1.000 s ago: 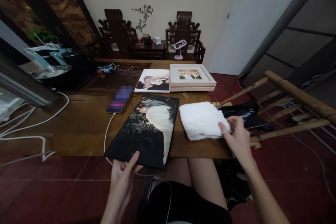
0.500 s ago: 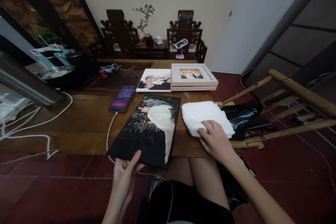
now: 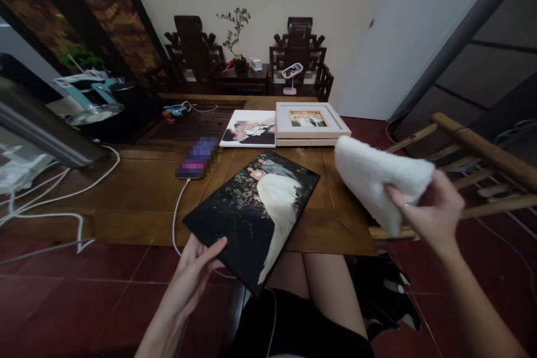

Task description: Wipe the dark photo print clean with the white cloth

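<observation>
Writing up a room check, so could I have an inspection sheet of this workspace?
Surface: brown wooden table; dark wedding picture reaches past its near edge.
Things in hand: wedding picture, white towel.
Clutter: phone, framed photo, unframed photo.
Hands: left hand grips the picture's near-left edge; right hand holds the towel.
Cables: white cable at the phone; more white cables at left.
Surroundings: dark wooden chairs, potted plant, mirror, red floor.

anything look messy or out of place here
White cables straggle untidily across the left of the table. The dark photo panel juts askew past the near edge, but the left grip holds it. No spill shows.
</observation>
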{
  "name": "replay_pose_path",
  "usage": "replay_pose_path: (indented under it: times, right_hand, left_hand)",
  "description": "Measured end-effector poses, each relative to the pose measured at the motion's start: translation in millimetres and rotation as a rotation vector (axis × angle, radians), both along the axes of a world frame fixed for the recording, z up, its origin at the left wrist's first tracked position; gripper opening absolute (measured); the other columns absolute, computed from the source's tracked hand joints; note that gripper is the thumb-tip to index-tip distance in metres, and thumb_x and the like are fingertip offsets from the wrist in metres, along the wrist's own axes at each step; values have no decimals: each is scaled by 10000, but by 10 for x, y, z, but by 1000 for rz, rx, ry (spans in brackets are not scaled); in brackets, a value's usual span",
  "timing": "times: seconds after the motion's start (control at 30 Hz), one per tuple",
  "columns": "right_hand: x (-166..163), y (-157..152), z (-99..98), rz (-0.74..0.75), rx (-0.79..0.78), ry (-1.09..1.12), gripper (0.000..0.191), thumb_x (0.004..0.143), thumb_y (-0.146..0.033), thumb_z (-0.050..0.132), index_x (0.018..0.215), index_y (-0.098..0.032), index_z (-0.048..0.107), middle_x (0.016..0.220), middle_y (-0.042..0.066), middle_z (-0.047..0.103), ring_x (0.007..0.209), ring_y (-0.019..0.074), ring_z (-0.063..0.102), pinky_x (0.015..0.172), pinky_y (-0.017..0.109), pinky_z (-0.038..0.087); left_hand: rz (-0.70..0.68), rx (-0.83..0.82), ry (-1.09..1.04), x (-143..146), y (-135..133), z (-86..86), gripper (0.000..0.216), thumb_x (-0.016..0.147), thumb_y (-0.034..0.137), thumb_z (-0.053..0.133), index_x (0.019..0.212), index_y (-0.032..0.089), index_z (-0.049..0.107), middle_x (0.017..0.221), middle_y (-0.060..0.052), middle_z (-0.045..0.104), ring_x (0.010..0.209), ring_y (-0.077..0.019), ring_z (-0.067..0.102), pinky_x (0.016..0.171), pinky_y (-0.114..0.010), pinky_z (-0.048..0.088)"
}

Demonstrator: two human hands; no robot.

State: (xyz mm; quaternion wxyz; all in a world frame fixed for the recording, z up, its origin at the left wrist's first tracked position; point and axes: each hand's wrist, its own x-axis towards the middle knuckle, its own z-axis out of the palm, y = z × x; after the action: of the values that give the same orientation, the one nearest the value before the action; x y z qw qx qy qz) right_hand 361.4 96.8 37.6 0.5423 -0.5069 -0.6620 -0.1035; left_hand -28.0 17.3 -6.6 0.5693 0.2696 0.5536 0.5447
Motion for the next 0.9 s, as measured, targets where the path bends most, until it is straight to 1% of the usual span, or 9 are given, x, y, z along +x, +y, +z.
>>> replay_pose_path:
  times: [0.1, 0.17, 0.23, 0.3, 0.43, 0.53, 0.63, 0.77, 0.9]
  right_hand:
    - [144, 24, 90, 32, 9, 258, 389, 592, -278, 788, 927, -217, 598, 838, 3, 584, 733, 164, 554, 677, 305, 442]
    - [222, 17, 123, 20, -76, 266, 344, 627, -288, 773, 929, -218, 622, 829, 14, 606, 708, 164, 559, 658, 315, 442]
    - [269, -13, 142, -17, -131, 120, 217, 680, -284, 742, 859, -215, 639, 786, 24, 616, 672, 166, 559, 620, 314, 437]
    - [258, -53, 145, -13, -74, -155, 128, 707, -256, 723, 776, -214, 624, 773, 43, 613, 668, 172, 561, 592, 306, 435]
    - [-1, -98, 66, 224, 16, -663, 99, 802, -141, 579, 851, -220, 612, 936, 106, 614, 841, 215, 575, 702, 332, 477]
    - [-300, -58, -57, 376, -85, -819, 256, 843, -65, 441, 952, -222, 611, 1038, 117, 604, 988, 238, 543, 833, 401, 457]
    - [-505, 36, -163, 440, -239, -794, 334, 825, -42, 416, 1059, -216, 580, 1094, 123, 578, 1020, 239, 519, 830, 389, 459]
    - [-569, 172, -210, 511, -416, -675, 436, 786, -45, 474, 1193, -203, 494, 1096, 119, 547, 1015, 236, 502, 822, 351, 460]
    - [-587, 228, -169, 541, -454, -676, 476, 764, -35, 487, 1210, -200, 473, 1013, 94, 550, 966, 238, 496, 807, 351, 442]
  left_hand:
    - [-92, 7, 9, 18, 117, 49, 637, 644, 260, 791, 1224, 214, 531, 1130, -78, 644, 951, -240, 641, 570, -215, 557]
    - [-183, 18, -5, 31, 237, 63, 602, 664, 256, 777, 1212, 208, 533, 1117, -81, 649, 933, -238, 649, 577, -226, 561]
    - [-305, 30, -26, 39, 389, 62, 579, 677, 248, 765, 1207, 210, 533, 1108, -82, 655, 917, -240, 658, 591, -250, 567]
    - [-382, 24, -29, 41, 562, 55, 520, 673, 244, 764, 1151, 191, 566, 1046, -85, 677, 856, -228, 672, 592, -255, 565]
    - [-539, -26, -10, 33, 907, 58, 422, 641, 234, 778, 1021, 159, 611, 969, -96, 695, 795, -219, 681, 618, -289, 566]
    - [-608, -65, 16, 26, 1126, 78, 446, 591, 196, 796, 1003, 172, 627, 943, -87, 696, 773, -210, 681, 594, -278, 562]
    - [-674, -113, 60, 24, 1302, 100, 388, 547, 184, 812, 897, 154, 648, 838, -86, 689, 691, -196, 671, 568, -280, 554]
    - [-635, -92, 187, 41, 1468, 142, 508, 548, 190, 809, 1016, 175, 611, 937, -89, 678, 738, -187, 666, 610, -300, 554]
    - [-551, -61, 403, 112, 1570, 181, 537, 588, 321, 797, 1050, 143, 588, 982, -112, 674, 791, -205, 658, 604, -292, 535]
